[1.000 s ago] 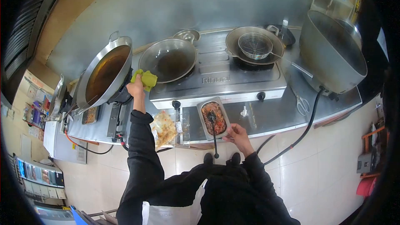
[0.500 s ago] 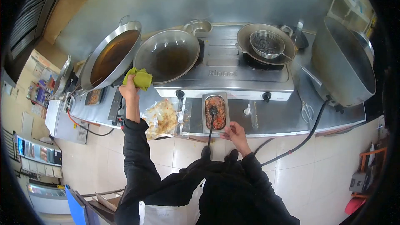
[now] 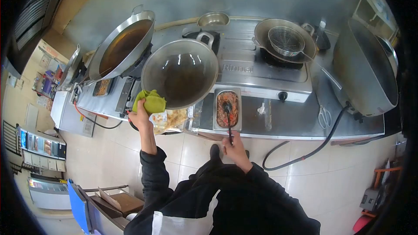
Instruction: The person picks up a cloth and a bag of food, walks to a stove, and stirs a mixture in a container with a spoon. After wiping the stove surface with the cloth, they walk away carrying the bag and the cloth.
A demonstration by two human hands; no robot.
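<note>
My left hand [image 3: 141, 116] is closed around a green cloth [image 3: 152, 101] at the near-left rim of a wok [image 3: 191, 67]. The wok is off its burner, over the counter's front part, with a little dark liquid in its bottom. Below and right of it, a steel tray [image 3: 216, 122] holds a reddish chopped mixture [image 3: 233, 101]. A black spoon [image 3: 229, 115] stands in that mixture, its handle pointing toward me. My right hand [image 3: 235, 150] is closed on the handle's end. Part of a plastic bag of flat, pale food [image 3: 172, 119] shows beneath the wok.
A gas stove [image 3: 244, 52] carries another wok with a wire strainer [image 3: 286, 41]. Left stands a big wok of brown liquid [image 3: 126, 45]; right, a large tilted pot [image 3: 363, 72]. Scissors [image 3: 324, 116] lie near the counter edge, and a black hose [image 3: 313, 150] hangs below it.
The wok has come off the burner, toward me, with my left hand on the cloth at its rim. My right hand has gone from the tray's corner to the spoon handle.
</note>
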